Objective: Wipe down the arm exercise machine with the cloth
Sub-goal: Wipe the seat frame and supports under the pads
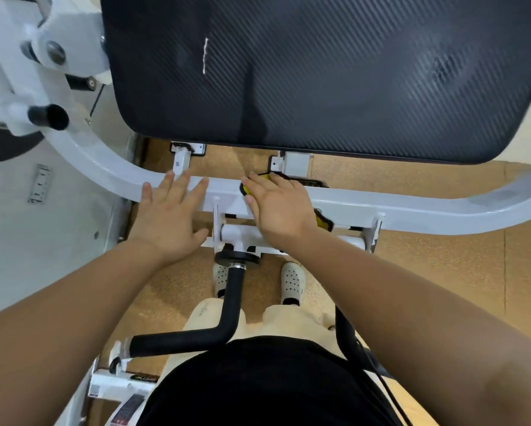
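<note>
Past the black shirt (pixel 258 382), the yellow cloth (pixel 323 222) is pressed onto the white frame bar (pixel 412 210) by the flat right hand (pixel 278 204). The left hand (pixel 169 210) is laid open and empty on the same bar. Wiping is judged underway, with the black pad (pixel 319 72) and foam handle (pixel 233 299) likely left.

A single head-worn wide-angle view looks steeply down from close above, facing the black pad (pixel 319 72) filling the upper frame, floor (pixel 442 256) below.
</note>
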